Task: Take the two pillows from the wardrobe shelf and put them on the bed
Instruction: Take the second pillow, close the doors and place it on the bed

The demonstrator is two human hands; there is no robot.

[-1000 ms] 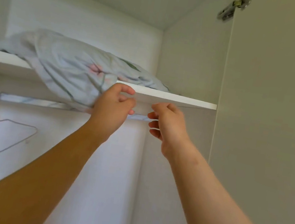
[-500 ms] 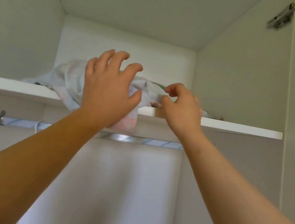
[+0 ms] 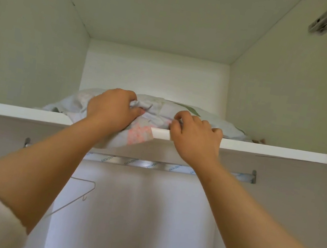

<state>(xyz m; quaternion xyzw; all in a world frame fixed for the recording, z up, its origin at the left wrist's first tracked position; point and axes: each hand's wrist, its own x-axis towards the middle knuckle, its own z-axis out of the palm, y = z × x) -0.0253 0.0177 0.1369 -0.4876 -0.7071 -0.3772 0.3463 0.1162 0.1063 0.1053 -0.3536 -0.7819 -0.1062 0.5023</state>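
A pale blue pillow with pink and green floral print lies on the white wardrobe shelf, high up, one corner hanging over the front edge. My left hand is closed on a bunch of its cover near the top. At the shelf's edge, my right hand pinches the cover. Only one pillow can be made out; whatever lies behind it is hidden.
A metal hanging rail runs under the shelf, with a thin wire hanger at lower left. Wardrobe side walls close in left and right, and door hinges sit at the upper corners. A small dark object lies at the shelf's far right.
My left hand went from open above the pillow to clenched on its cover. My right hand shifted right along the shelf edge and took hold. The view tilted up.
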